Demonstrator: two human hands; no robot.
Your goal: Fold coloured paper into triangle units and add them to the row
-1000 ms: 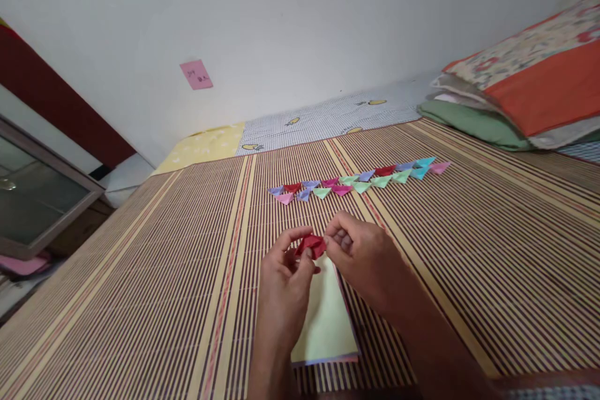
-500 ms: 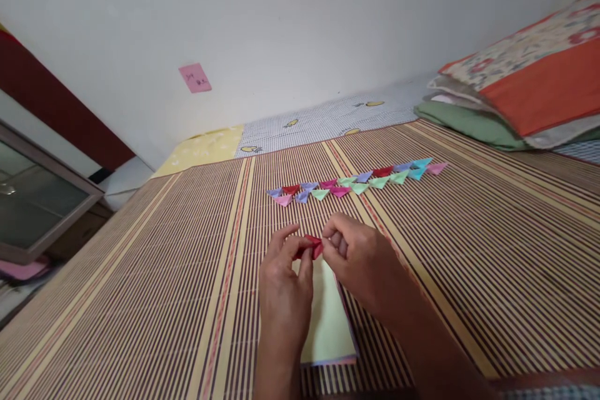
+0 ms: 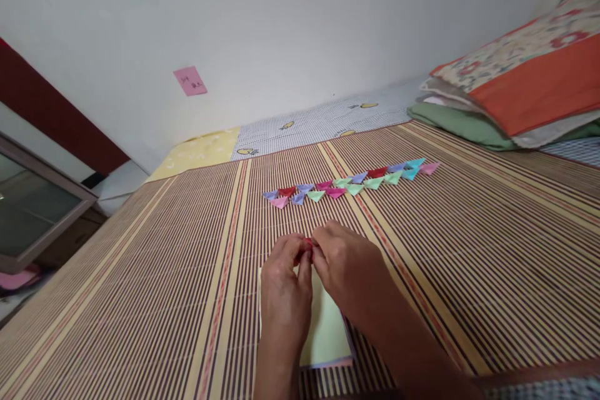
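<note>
Between the fingertips of both hands is a small red folded paper piece (image 3: 308,242), mostly covered by the fingers. My left hand (image 3: 287,275) pinches it from the left with thumb and forefinger. From the right, my right hand (image 3: 341,257) closes on it too, its fingers curled. Under the hands lies a stack of paper sheets (image 3: 327,331), pale yellow-green on top with other colours at its lower edge. Beyond the hands, several small folded paper triangles (image 3: 335,192) in pink, red, blue, green and cyan stand in two slanting rows.
A striped bamboo mat (image 3: 154,281) covers the bed. Folded bedding with an orange and floral cover (image 3: 539,81) is piled at the right. A pink note (image 3: 190,80) is stuck on the white wall (image 3: 290,25). A glass-fronted cabinet door (image 3: 37,200) stands at the left.
My right hand has moved left, closer to my left hand, and its fingers now cover more of the red paper. The view has shifted slightly.
</note>
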